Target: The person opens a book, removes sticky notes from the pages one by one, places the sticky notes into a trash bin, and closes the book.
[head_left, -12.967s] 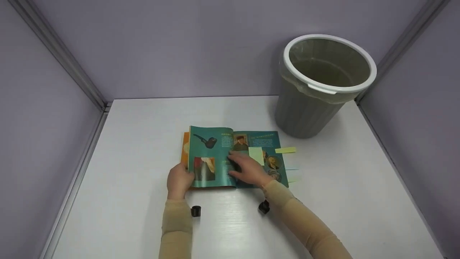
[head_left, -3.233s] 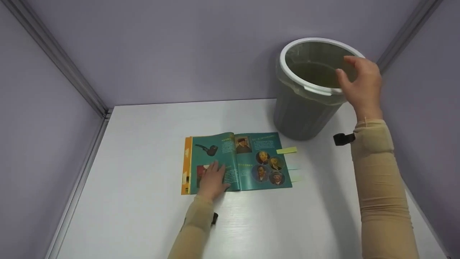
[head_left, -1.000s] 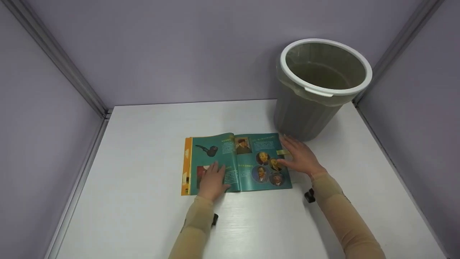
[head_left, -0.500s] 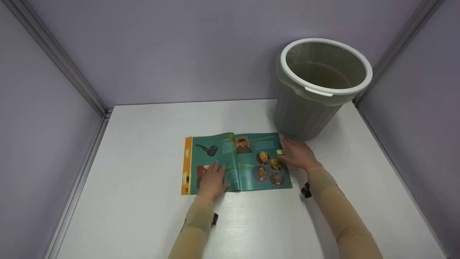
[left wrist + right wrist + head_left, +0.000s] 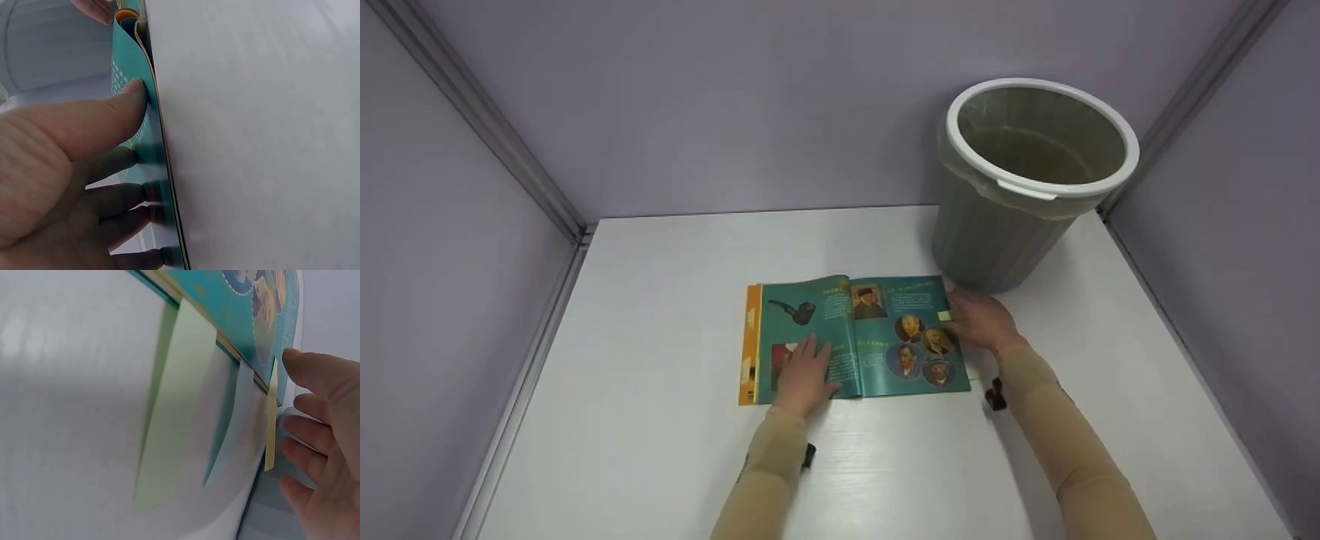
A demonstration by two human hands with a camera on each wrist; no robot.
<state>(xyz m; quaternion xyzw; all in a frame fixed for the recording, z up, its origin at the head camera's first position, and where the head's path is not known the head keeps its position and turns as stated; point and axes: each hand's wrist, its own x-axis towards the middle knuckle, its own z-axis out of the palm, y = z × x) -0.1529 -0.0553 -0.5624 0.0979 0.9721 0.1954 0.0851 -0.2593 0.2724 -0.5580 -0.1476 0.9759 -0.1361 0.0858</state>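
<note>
Jutting from the right edge of the spread magazine (image 5: 885, 381), toward its far corner: a yellow strip (image 5: 270, 422). Right hand (image 5: 986, 319) is at it, thumb to the near side, fingers to the far; a gap shows between them, and the wrist view gives no pinch. Step in hand looks like taking hold of this strip. Probably best: thumb and forefinger meeting close to the page edge, then a slow, low pull; a sharp tug might tear paper. Left hand (image 5: 802, 379) lies fingers spread on the left page, gripping nothing; firm pressure there should steady the magazine, though the right page may lift. Nearer along the same edge: a blue strip (image 5: 228, 422), then a green strip (image 5: 179, 399), both best left unbrushed. White table (image 5: 660, 315) beneath. Gray bin (image 5: 997, 244) just beyond the right hand; knuckles could knock it.
</note>
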